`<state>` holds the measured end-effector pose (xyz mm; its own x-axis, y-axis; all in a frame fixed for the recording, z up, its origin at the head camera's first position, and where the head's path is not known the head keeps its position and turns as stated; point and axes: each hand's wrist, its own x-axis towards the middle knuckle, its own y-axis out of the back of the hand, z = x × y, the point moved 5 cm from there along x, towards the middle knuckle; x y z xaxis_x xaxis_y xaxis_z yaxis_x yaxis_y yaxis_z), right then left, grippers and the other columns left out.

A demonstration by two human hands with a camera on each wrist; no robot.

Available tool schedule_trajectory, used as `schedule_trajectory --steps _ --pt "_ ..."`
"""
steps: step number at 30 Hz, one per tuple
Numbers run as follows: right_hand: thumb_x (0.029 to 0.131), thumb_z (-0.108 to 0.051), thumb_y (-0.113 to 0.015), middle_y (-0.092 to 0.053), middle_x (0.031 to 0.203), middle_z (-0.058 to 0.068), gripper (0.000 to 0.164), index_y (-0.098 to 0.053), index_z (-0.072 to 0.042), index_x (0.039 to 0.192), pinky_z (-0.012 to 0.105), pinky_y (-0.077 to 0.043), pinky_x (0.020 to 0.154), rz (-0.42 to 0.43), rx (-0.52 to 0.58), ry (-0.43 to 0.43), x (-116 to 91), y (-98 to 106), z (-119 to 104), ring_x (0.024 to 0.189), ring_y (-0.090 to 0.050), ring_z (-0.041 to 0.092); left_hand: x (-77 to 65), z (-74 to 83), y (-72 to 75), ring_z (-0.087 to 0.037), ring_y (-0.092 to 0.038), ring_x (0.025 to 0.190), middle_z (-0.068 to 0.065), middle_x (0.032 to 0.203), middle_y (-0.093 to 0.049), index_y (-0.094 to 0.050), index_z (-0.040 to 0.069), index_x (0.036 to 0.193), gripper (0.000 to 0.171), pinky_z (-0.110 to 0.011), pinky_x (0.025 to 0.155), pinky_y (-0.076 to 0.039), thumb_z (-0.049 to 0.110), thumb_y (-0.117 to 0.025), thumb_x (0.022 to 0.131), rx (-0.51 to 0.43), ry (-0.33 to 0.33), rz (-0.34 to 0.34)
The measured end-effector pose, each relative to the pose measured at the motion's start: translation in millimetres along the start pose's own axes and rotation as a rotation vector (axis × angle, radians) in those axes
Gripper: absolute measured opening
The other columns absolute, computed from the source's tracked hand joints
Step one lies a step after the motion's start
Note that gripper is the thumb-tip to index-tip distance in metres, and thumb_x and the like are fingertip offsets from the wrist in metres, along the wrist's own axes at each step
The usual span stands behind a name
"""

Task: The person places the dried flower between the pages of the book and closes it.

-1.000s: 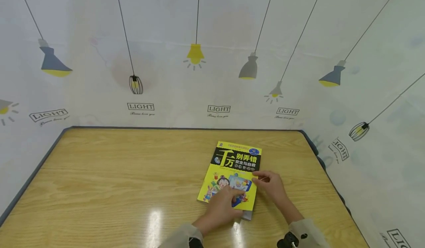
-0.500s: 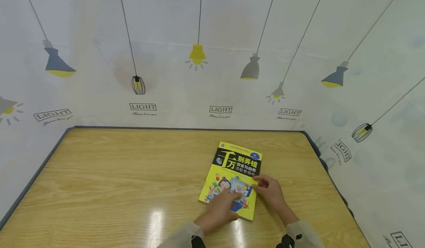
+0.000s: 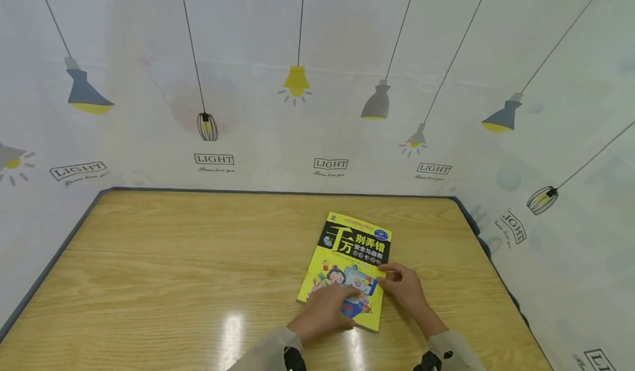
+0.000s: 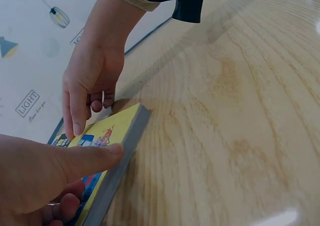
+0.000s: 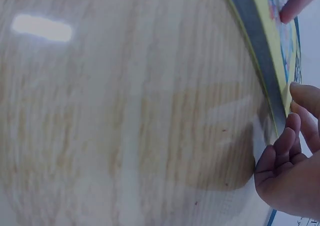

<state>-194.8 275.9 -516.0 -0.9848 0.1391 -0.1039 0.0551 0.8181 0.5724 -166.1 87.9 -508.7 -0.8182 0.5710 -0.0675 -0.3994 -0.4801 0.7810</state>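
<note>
A yellow and black children's book (image 3: 354, 249) with a cartoon cover and Chinese characters lies flat on the table, slightly turned. My left hand (image 3: 324, 310) rests over its lower left part, fingers on the cover. In the left wrist view that hand's straight thumb (image 4: 107, 155) reaches to the bottom edge, above the thick grey page block (image 4: 117, 176). At the book's right edge is my right hand (image 3: 404, 288), thumb and forefinger tips against it. The right wrist view shows its other fingers (image 5: 282, 141) bent loosely beside the corner.
The wooden table (image 3: 198, 261) has a dark rim (image 3: 278, 193). Behind it and at both sides stands a pale wall covering (image 3: 248, 101) printed with hanging lamps. Dark straps show at both sleeves (image 3: 275, 349).
A grey corner that stuck out below the yellow cover a second ago has vanished under it as the cover came down flush. The right hand slid slightly toward me; the left barely moved.
</note>
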Motion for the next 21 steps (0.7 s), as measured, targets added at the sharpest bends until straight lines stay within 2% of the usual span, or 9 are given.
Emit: schedule_trajectory --steps 3,7,10,14,21 --pt "0.079 -0.007 -0.071 -0.054 0.074 0.005 0.026 -0.066 0.002 0.103 0.024 -0.038 0.056 -0.001 0.020 -0.009 -1.1 2.7 -2.3 0.066 -0.045 0.015 0.2 1.0 2.2 -0.013 -0.055 0.098 0.006 0.111 -0.060 -0.060 0.023 0.120 0.057 -0.036 0.083 -0.041 0.036 -0.079 0.068 -0.004 -0.007 -0.014" --pt "0.080 -0.008 -0.070 -0.051 0.072 0.005 0.025 -0.066 0.000 0.103 0.024 -0.036 0.054 0.002 0.029 -0.011 0.0 6.2 -6.1 0.065 -0.043 0.016 1.7 3.3 8.8 -0.010 -0.055 0.095 0.008 0.109 -0.061 -0.061 0.023 0.119 0.051 -0.033 0.082 -0.041 0.036 -0.077 0.071 -0.032 -0.018 0.006" --pt "0.079 -0.008 -0.070 -0.050 0.071 0.005 0.024 -0.067 -0.001 0.102 0.024 -0.036 0.053 0.006 0.037 0.001 2.5 8.5 -10.5 0.063 -0.043 0.016 3.3 4.7 15.2 -0.007 -0.054 0.078 0.010 0.089 -0.060 -0.061 0.022 0.119 0.051 -0.027 0.068 -0.042 0.032 -0.077 0.072 -0.090 0.000 0.029" --pt "0.079 -0.007 -0.071 -0.051 0.069 0.005 0.022 -0.068 0.000 0.100 0.024 -0.036 0.052 0.011 0.048 0.039 3.9 11.4 -20.9 0.061 -0.043 0.015 4.7 5.6 23.2 -0.006 -0.042 0.060 0.009 0.068 -0.047 -0.062 0.023 0.119 0.050 -0.023 0.052 -0.034 0.031 -0.077 0.072 -0.132 0.042 0.045" --pt "0.080 -0.008 -0.070 -0.050 0.068 0.005 0.022 -0.068 0.000 0.101 0.023 -0.034 0.052 0.026 0.044 0.090 1.3 16.1 -43.8 0.058 -0.042 0.013 7.3 0.1 32.2 -0.005 -0.042 0.057 0.010 0.067 -0.048 -0.063 0.022 0.117 0.046 -0.023 0.051 -0.034 0.031 -0.076 0.074 -0.152 0.041 0.084"
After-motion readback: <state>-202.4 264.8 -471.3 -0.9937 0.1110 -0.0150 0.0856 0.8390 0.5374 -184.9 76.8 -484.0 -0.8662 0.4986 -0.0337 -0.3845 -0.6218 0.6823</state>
